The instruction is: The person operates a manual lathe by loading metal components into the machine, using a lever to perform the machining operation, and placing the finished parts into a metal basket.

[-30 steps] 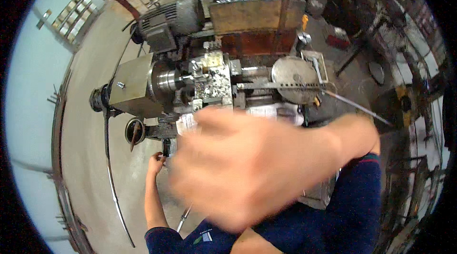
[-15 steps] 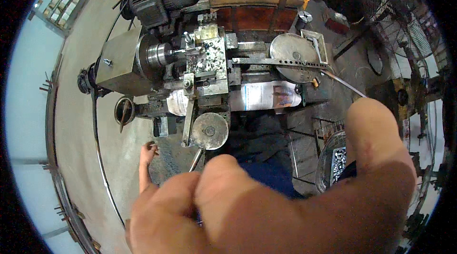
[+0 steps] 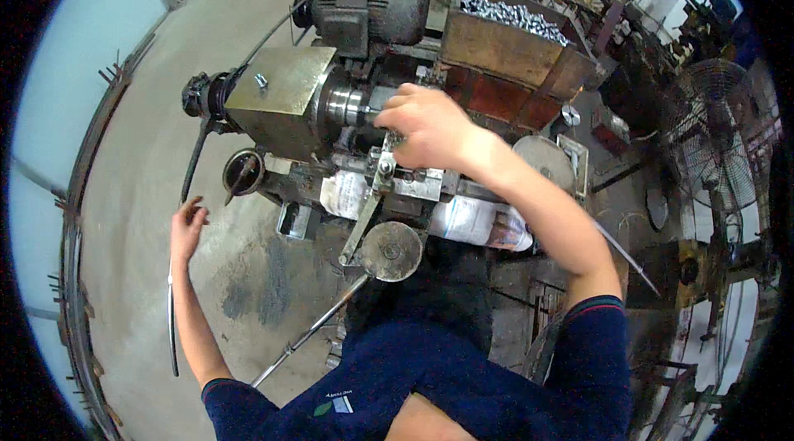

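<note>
Lathe (image 3: 427, 185) fills the middle. Parts bin (image 3: 500, 48), w/ small shiny metal pcs, at 1–2 o'clk from the R hand; motor (image 3: 372, 15) at 11; brassy headstock box (image 3: 285, 81) btwn 9 & 10.

R hand (image 3: 423, 128) is over the carriage, arm in from 4–5 o'clk, fingers bent down & leftward; tips partly hidden, can't tell if they're pinched on anything.

L hand (image 3: 189, 230) hangs in the air well off the machine, fingers loosely curled & a bit apart, nothing visible in it; round pot (image 3: 261, 170) at 1–2 o'clk from it.

Steel spindle nose (image 3: 343, 106), on the box's R side: from R fingertips it's at 9–10 o'clk, just beside; contact unclear. Its long axis runs approx. 9-to-3, tipped slightly toward 3:30. R hand much nearer; L hand is far off at 8 o'clk from it.
</note>
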`<state>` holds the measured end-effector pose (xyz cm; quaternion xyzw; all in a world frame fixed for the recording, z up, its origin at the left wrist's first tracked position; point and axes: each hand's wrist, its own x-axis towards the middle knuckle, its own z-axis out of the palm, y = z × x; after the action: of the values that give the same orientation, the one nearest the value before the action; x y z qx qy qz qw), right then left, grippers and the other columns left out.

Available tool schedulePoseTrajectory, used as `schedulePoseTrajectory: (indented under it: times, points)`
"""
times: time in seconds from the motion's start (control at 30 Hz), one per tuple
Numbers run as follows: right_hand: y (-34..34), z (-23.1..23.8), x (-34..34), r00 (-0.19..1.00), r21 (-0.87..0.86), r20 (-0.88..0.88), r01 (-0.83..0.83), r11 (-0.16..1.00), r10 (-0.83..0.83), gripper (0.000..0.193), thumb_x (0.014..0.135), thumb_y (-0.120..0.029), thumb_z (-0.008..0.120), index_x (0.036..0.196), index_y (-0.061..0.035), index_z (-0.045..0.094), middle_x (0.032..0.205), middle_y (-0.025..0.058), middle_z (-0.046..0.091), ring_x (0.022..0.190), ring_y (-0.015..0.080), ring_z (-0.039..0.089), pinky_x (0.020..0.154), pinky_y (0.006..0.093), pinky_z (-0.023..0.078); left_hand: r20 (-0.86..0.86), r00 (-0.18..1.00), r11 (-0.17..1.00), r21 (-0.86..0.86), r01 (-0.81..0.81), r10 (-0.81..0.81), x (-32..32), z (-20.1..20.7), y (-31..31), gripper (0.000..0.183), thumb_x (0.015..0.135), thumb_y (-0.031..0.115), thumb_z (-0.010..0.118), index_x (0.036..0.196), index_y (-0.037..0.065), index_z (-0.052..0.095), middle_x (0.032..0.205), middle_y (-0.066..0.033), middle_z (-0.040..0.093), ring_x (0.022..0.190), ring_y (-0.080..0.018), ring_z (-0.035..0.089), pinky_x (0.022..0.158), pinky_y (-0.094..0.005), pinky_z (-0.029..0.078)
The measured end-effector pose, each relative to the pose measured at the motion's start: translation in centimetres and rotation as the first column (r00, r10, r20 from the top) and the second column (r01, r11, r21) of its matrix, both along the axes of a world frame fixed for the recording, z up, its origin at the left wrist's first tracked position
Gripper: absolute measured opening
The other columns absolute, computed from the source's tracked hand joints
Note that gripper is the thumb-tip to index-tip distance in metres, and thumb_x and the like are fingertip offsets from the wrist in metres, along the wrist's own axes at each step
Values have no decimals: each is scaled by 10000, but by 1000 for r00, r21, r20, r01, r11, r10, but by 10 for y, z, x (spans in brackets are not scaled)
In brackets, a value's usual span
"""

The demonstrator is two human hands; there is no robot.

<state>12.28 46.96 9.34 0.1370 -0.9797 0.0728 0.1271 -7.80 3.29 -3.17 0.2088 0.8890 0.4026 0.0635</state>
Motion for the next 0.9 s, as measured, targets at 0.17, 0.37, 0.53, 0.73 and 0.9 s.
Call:
schedulePoseTrajectory:
  times: [0.17, 0.37, 0.53, 0.73, 0.9]
  points:
    - [-16, -47, -78, 946, 319, 224, 158, 934, -236, 259, 558, -233, 666, 778, -97, 677, 875, 90, 633, 946, 266, 534, 764, 379, 436, -455, 874, 965, -99, -241, 172, -32, 7, -81, 281, 826, 145, 565, 1059, -11, 584, 819, -133, 626, 701, -175, 588, 657, -299, 468]
    - [-4, -78, -98, 961, 238, 163, 180, 955, -222, 220, 572, -204, 612, 745, -80, 668, 808, 119, 645, 837, 285, 589, 737, 383, 456, -519, 788, 670, -459, -583, 330, 15, -70, -76, 499, 843, 472, 492, 877, -17, 583, 745, -224, 603, 717, -348, 604, 634, -425, 446]
    - [-7, -84, -100, 962, 168, 140, 209, 963, -233, 196, 566, -196, 598, 707, -79, 668, 799, 127, 648, 820, 291, 585, 723, 384, 450, -409, 852, 788, -379, -485, 328, 71, -48, -21, 524, 789, 478, 570, 798, -45, 530, 692, -243, 583, 693, -367, 613, 625, -437, 471]
    - [-4, -65, -75, 970, 231, -11, 237, 944, -241, 205, 516, -215, 614, 637, -54, 654, 723, 121, 620, 784, 272, 556, 760, 367, 393, 99, 979, 969, -193, -155, 176, 28, -19, -31, 288, 763, 204, 640, 771, -64, 533, 551, -110, 544, 456, -179, 571, 443, -312, 477]
    - [62, -10, -41, 930, 162, -255, 310, 937, -263, 165, 536, -241, 614, 589, -88, 645, 698, 83, 604, 733, 271, 547, 712, 362, 422, 453, 886, 953, 212, -218, 102, 15, -44, -28, 213, 763, 98, 592, 872, -82, 563, 607, -124, 576, 506, -205, 602, 486, -314, 521]
